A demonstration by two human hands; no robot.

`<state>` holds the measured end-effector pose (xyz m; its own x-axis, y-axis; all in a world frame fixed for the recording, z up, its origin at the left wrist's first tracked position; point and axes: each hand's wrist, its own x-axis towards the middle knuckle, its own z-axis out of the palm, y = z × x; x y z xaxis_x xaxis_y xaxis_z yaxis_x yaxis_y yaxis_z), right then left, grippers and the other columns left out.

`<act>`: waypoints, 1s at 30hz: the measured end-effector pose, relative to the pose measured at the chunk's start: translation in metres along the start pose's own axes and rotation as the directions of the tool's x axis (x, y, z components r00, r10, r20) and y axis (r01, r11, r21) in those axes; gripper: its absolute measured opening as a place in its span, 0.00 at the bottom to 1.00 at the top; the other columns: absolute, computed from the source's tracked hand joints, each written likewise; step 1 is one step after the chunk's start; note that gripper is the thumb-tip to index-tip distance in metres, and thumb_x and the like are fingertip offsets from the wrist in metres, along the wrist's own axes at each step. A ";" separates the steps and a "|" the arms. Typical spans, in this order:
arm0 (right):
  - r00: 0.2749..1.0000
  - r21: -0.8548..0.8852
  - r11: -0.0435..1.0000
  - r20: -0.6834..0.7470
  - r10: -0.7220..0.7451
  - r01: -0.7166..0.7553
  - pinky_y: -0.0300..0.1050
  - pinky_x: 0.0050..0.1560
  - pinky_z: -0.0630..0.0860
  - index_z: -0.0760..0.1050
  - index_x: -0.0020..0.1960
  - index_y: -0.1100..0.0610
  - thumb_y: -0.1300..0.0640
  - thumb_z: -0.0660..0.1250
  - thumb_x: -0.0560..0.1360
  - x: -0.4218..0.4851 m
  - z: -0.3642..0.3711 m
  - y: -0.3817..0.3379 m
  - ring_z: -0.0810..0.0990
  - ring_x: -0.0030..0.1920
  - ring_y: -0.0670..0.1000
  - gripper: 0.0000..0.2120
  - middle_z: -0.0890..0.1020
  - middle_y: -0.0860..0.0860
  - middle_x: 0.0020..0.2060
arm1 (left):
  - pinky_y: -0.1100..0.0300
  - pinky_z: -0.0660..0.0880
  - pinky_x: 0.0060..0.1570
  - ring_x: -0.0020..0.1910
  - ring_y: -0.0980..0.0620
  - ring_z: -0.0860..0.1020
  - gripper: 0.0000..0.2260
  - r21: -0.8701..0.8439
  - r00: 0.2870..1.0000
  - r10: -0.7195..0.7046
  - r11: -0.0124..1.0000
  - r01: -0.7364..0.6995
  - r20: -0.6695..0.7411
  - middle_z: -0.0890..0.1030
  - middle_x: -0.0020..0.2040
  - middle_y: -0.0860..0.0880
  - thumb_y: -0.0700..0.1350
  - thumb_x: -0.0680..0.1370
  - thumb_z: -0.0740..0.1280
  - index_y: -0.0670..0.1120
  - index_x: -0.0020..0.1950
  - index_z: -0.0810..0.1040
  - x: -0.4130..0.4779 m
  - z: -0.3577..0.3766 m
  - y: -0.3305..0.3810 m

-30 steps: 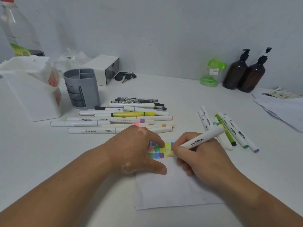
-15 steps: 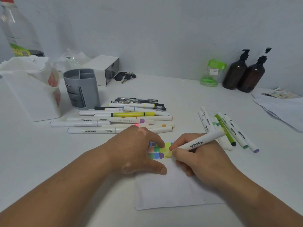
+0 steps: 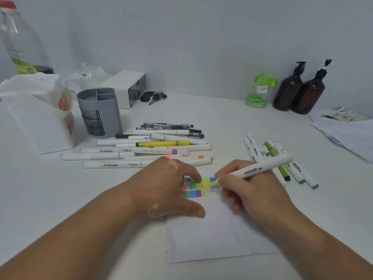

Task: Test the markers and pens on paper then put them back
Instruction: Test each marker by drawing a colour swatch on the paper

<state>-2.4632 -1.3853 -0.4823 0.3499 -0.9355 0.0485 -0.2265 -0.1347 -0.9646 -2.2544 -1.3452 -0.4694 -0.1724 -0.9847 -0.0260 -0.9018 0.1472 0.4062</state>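
A white sheet of paper [image 3: 212, 239] lies on the table in front of me, with colour swatches [image 3: 194, 187] near its top edge. My left hand [image 3: 167, 188] presses flat on the paper beside the swatches, fingers spread. My right hand [image 3: 250, 190] grips a white marker [image 3: 254, 169] with a yellow tip that touches the paper at the swatches. A pile of markers and pens [image 3: 153, 147] lies behind my left hand. A smaller group of markers [image 3: 276, 156] lies to the right. A grey pen holder [image 3: 100, 112] stands at the back left.
A white bin [image 3: 36, 122] and a clear bottle [image 3: 22, 41] stand at far left. A white box [image 3: 129, 87] and keys [image 3: 154, 97] sit behind the holder. Two brown pump bottles [image 3: 298, 89], a green container [image 3: 259, 89] and loose papers [image 3: 347, 130] occupy the right.
The yellow marker tip has shifted slightly right along the swatches, and the marker lies flatter. My left hand has stayed in place on the paper.
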 end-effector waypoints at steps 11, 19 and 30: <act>1.000 0.479 0.878 -0.029 0.011 0.005 0.40 0.26 0.72 0.84 0.39 0.56 0.64 0.77 0.63 0.011 -0.026 -0.005 0.75 0.28 0.50 0.07 0.77 0.54 0.29 | 0.52 0.74 0.38 0.37 0.47 0.73 0.13 -0.815 0.971 -0.182 0.579 -0.022 -0.155 0.83 0.44 0.52 0.41 0.71 0.60 0.55 0.52 0.75 0.005 0.000 -0.006; 0.997 0.518 0.852 -0.069 -0.040 0.070 0.39 0.24 0.71 0.82 0.37 0.55 0.60 0.75 0.63 0.012 -0.029 -0.007 0.74 0.27 0.49 0.03 0.77 0.55 0.28 | 0.58 0.77 0.34 0.34 0.48 0.79 0.01 -0.784 0.982 -0.034 0.607 -0.128 -0.187 0.87 0.51 0.49 0.45 0.82 0.66 0.49 0.52 0.76 0.005 0.002 -0.006; 0.994 0.495 0.866 0.027 -0.105 0.078 0.40 0.26 0.73 0.84 0.40 0.55 0.61 0.72 0.68 0.009 -0.025 -0.006 0.76 0.28 0.51 0.03 0.78 0.56 0.29 | 0.61 0.80 0.35 0.33 0.54 0.77 0.08 -0.754 0.977 -0.057 0.646 -0.122 -0.207 0.82 0.45 0.37 0.46 0.76 0.73 0.60 0.50 0.84 0.004 0.003 0.004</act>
<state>-2.4811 -1.4005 -0.4693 0.3962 -0.9071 0.1421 0.2806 -0.0277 -0.9594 -2.2603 -1.3487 -0.4706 -0.0351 -0.9894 0.1406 -0.2627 0.1449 0.9539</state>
